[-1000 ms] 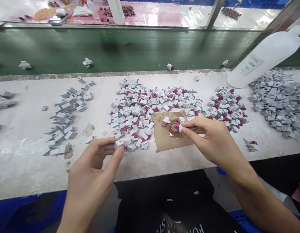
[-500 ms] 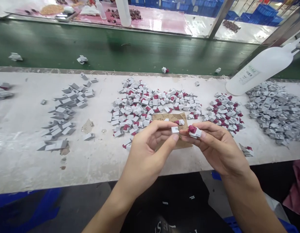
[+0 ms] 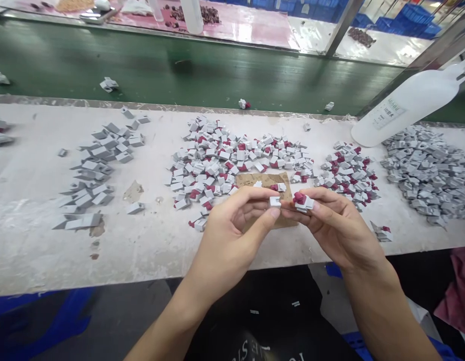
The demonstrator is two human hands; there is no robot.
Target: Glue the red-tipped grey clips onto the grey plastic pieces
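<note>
Between thumb and forefinger, my left hand [image 3: 232, 228] pinches a small light grey notched plastic block [image 3: 275, 201]. A grey and dark red plastic piece [image 3: 303, 201] is gripped in the fingertips of my right hand [image 3: 341, 228]. The two parts face each other, with a small gap between them. Under my fingers lies a brown cardboard sheet [image 3: 251, 179], and on it rests another grey and red piece [image 3: 279, 187]. Just beyond my hands spreads a wide pile of grey and red pieces [image 3: 217, 158].
To the right are a smaller grey and red pile [image 3: 347, 170], a heap of grey parts [image 3: 428, 175] and a leaning white bottle [image 3: 405, 105]. Long grey parts [image 3: 93, 168] lie on the left. A green belt [image 3: 150, 75] with a few stray pieces runs behind the table.
The left block has turned so that its notch shows on the right side, and it sits slightly nearer the right piece. The whole view has shifted a little.
</note>
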